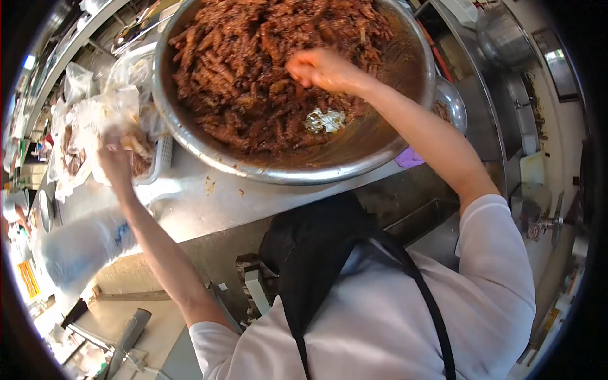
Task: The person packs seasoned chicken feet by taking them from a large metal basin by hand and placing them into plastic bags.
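A wide metal bowl (253, 171) holds a heap of reddish-brown sauced pieces (247, 82) that look like chicken feet. Over the heap is my right hand (320, 68), its fingers curled closed and stained red; what they hold, if anything, is hidden. My left hand (115, 152), smeared by motion, is at a clear plastic bag (92, 126) with brownish pieces in it, and its fingers seem closed on the bag's edge. Bags like this fill a white plastic basket (163, 158) left of the bowl. A shiny silver patch (324, 120) shows among the pieces.
The bowl stands on a steel table (209, 209) with a few sauce spots near its front edge. A roll of clear plastic bags (85, 244) lies at the left. A smaller clear bowl (451, 104) and a purple item (410, 158) sit beside the big bowl.
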Available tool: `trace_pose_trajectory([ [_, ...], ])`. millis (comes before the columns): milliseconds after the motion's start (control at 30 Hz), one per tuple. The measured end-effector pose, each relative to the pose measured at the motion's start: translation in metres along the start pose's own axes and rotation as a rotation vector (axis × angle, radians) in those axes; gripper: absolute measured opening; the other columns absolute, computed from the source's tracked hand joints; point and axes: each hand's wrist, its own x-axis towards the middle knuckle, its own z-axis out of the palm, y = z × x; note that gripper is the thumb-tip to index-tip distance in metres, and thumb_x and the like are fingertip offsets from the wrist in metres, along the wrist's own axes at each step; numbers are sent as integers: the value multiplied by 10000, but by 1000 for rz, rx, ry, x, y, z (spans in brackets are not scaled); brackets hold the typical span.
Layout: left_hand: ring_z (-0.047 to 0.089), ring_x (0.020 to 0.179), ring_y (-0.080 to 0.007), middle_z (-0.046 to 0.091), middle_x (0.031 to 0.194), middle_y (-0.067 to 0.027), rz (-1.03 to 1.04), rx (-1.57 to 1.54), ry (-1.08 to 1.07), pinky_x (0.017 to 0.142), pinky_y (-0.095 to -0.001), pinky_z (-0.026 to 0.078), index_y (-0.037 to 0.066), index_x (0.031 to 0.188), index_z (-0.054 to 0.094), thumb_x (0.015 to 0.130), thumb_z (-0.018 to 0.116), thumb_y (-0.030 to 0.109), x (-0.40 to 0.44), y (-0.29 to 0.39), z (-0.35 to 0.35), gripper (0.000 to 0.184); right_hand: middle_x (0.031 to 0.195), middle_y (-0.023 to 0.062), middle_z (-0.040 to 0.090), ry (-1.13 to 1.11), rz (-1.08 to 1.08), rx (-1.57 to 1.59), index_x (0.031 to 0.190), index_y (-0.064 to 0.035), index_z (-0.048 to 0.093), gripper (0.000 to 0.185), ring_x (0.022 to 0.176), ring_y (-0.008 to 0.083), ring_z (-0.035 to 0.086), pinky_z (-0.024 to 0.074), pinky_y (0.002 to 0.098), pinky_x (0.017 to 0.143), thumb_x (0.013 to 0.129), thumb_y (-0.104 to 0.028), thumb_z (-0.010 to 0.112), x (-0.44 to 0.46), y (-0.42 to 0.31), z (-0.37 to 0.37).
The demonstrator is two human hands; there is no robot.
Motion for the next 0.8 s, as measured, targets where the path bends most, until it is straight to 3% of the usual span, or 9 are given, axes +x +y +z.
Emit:
trace_pose_trajectory([
  [67,555,1049,-385,614,1067,-246,485,574,120,896,-423,416,23,1128,597,956,453,349,-13,-91,77,396,872,127,671,-71,68,-59,1001,-33,648,221,800,182,638,495,342,721,890,-207,569,-29,47,5],
  [100,556,1045,-397,617,1069,-241,191,192,-321,885,-426,417,11,1133,590,953,454,357,-31,-39,74,413,953,122,683,-124,30,-173,1043,-36,650,222,891,236,649,503,373,788,856,-145,601,-41,71,13],
  [333,611,982,-258,642,1096,-176,30,155,-188,888,-340,439,7,1188,584,952,469,271,-41,26,36,372,1190,168,590,-383,-384,-503,1208,-35,556,391,1070,317,577,465,438,898,819,-52,581,-9,58,71],
  [433,606,992,-262,653,1071,-149,-55,190,197,892,-360,445,-20,1166,586,958,416,188,-72,66,-61,340,1171,168,596,-770,54,-718,1200,-18,552,387,1065,318,571,465,433,893,830,-120,597,-16,69,70],
  [467,619,965,-290,649,1056,-182,392,49,460,834,-380,477,-53,1111,598,947,394,160,-81,48,-99,338,1164,168,599,-878,194,-782,1195,-14,553,387,1062,319,571,465,430,892,833,-138,601,-20,75,60],
  [533,646,878,-278,651,1006,-192,559,89,911,744,-359,536,-54,1034,613,882,574,280,-106,29,-172,369,892,138,647,-752,174,-570,978,-1,623,210,877,252,607,481,373,761,859,-171,589,-27,103,28],
  [600,565,1086,-307,579,1169,-224,3,741,1318,928,-441,453,24,1122,624,783,646,534,-129,22,-220,613,887,134,645,-637,179,-343,971,-6,618,186,852,230,597,470,365,738,854,-140,562,-29,131,2],
  [733,575,1082,-302,580,1241,-141,-405,858,783,946,-360,434,103,1279,553,799,528,678,-142,-32,-245,750,827,107,655,-570,476,19,891,0,628,142,769,205,591,455,356,679,823,-80,532,-42,135,-42],
  [800,599,1041,-272,613,1181,-145,-504,894,690,909,-317,458,77,1207,597,838,542,604,-144,-32,-272,646,852,116,672,-478,357,-371,920,-32,659,168,804,242,621,484,367,723,789,-84,568,-51,140,-58],
])
